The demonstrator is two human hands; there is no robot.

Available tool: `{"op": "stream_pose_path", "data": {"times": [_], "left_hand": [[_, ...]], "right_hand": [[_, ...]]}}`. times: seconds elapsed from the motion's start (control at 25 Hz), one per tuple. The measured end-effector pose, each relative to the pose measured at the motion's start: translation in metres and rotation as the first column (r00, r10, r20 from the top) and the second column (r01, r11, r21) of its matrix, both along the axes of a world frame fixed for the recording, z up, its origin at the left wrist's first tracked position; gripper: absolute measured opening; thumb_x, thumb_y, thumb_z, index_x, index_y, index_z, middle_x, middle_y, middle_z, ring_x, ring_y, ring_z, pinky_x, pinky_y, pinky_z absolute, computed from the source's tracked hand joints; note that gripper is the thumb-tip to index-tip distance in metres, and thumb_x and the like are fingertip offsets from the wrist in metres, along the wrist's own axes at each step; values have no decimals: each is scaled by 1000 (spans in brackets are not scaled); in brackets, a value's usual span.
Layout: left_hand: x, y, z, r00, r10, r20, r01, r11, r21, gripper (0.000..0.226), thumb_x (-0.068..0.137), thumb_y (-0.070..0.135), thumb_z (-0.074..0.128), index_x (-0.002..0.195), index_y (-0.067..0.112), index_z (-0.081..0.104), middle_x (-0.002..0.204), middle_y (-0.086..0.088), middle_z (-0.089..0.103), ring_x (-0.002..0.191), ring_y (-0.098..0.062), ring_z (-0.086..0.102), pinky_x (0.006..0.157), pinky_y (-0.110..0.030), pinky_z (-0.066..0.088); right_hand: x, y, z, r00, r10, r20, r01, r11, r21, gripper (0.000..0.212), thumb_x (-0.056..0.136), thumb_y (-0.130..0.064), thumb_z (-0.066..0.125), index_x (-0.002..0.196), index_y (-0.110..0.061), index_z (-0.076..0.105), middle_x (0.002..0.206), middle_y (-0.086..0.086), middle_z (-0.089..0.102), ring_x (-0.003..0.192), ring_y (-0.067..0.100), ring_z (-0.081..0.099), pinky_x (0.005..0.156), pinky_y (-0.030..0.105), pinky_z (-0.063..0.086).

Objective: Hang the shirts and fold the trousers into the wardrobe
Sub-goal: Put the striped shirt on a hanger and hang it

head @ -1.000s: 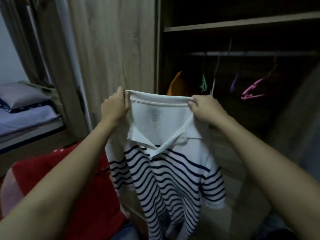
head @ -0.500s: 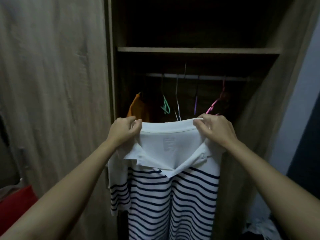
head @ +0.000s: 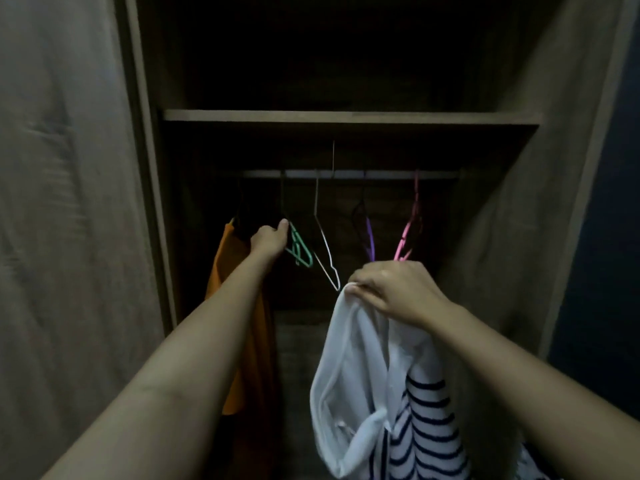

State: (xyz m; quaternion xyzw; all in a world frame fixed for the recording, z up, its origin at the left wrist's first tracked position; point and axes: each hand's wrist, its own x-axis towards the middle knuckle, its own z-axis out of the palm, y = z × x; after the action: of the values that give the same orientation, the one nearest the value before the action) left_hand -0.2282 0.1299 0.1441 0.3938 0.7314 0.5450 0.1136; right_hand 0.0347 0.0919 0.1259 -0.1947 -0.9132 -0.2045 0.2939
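The open wardrobe has a hanging rail (head: 346,174) under a shelf (head: 346,116). On the rail hang a green hanger (head: 300,251), a white hanger (head: 325,251), a purple hanger (head: 370,239) and a pink hanger (head: 408,233). My left hand (head: 268,239) reaches into the wardrobe, and its curled fingers close on the neck of the green hanger. My right hand (head: 394,292) grips the white polo shirt with navy stripes (head: 388,403) by its collar. The shirt hangs bunched below that hand, in front of the wardrobe.
An orange garment (head: 221,282) hangs at the rail's left end, just beside my left arm. The wardrobe's closed wooden door (head: 69,202) stands at the left and its side panel (head: 540,202) at the right. The wardrobe's lower part is dark.
My left hand has let go of the shirt collar and reached forward to the green hanger. The shirt now hangs from my right hand alone. The view has moved closer to the wardrobe.
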Motion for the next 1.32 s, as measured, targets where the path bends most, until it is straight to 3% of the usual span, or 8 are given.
{"op": "stream_pose_path", "data": {"times": [0.16, 0.44, 0.6, 0.72, 0.84, 0.96, 1.12, 1.32], "left_hand": [[3, 46, 12, 973, -16, 231, 10, 1000, 26, 45, 94, 45, 47, 115, 7, 59, 106, -10, 64, 94, -25, 64, 74, -31, 50], [4, 56, 36, 929, -138, 342, 85, 982, 168, 45, 88, 12, 61, 129, 8, 44, 106, -5, 53, 106, -27, 60, 88, -40, 53], [2, 32, 31, 901, -199, 387, 148, 976, 157, 29, 91, 10, 55, 119, 4, 53, 106, -12, 65, 95, -21, 66, 75, -30, 55], [5, -4, 8, 905, -165, 393, 117, 983, 143, 17, 94, 10, 50, 106, 0, 55, 92, -12, 64, 86, -20, 66, 69, -29, 52], [2, -52, -22, 929, -127, 347, 100, 991, 94, 10, 91, 3, 46, 84, 7, 52, 79, -12, 59, 78, -23, 60, 74, -39, 52], [-7, -117, -45, 982, 37, 185, -38, 999, 3, 13, 88, 12, 43, 94, 9, 55, 84, -10, 58, 77, -25, 57, 63, -31, 46], [-7, -203, -62, 997, 57, -60, -56, 998, 15, 23, 95, 36, 50, 104, 20, 64, 82, 6, 60, 71, -6, 57, 56, -21, 44], [-1, -284, -57, 950, 200, -238, -141, 960, 242, 25, 90, 29, 60, 108, 16, 71, 63, 9, 61, 44, 3, 53, 44, -14, 43]], "right_hand": [[10, 12, -8, 999, -40, 8, 40, 999, -9, 30, 93, -45, 35, 88, -34, 62, 75, -13, 60, 67, 3, 59, 50, 17, 35], [22, 18, -23, 991, -81, 103, 82, 997, -6, 14, 88, -41, 42, 89, -35, 56, 71, -14, 56, 58, 2, 55, 48, 14, 30], [10, 14, -20, 987, -79, 141, 92, 992, -86, 16, 91, -29, 46, 105, -36, 49, 91, -15, 59, 74, 6, 60, 55, 21, 44], [-3, 4, -15, 948, 5, 318, 66, 975, -212, 31, 94, -18, 40, 117, -38, 40, 106, -12, 44, 84, 10, 53, 68, 24, 45], [-20, 5, -11, 858, 81, 508, 20, 982, -189, 15, 91, -18, 44, 97, -27, 54, 96, -8, 30, 74, 13, 45, 60, 26, 40], [-35, 12, -11, 788, 113, 605, 7, 981, -193, 20, 87, -11, 48, 98, -16, 64, 105, -1, 42, 85, 18, 51, 68, 28, 41], [-37, 11, -15, 864, 125, 489, 35, 952, -305, 43, 82, -8, 49, 125, -9, 48, 124, 3, 41, 107, 22, 50, 86, 28, 43], [-23, 13, -15, 947, 91, 309, 96, 837, -539, 59, 70, 1, 54, 127, -11, 43, 121, -1, 35, 110, 21, 48, 86, 30, 48]]}}
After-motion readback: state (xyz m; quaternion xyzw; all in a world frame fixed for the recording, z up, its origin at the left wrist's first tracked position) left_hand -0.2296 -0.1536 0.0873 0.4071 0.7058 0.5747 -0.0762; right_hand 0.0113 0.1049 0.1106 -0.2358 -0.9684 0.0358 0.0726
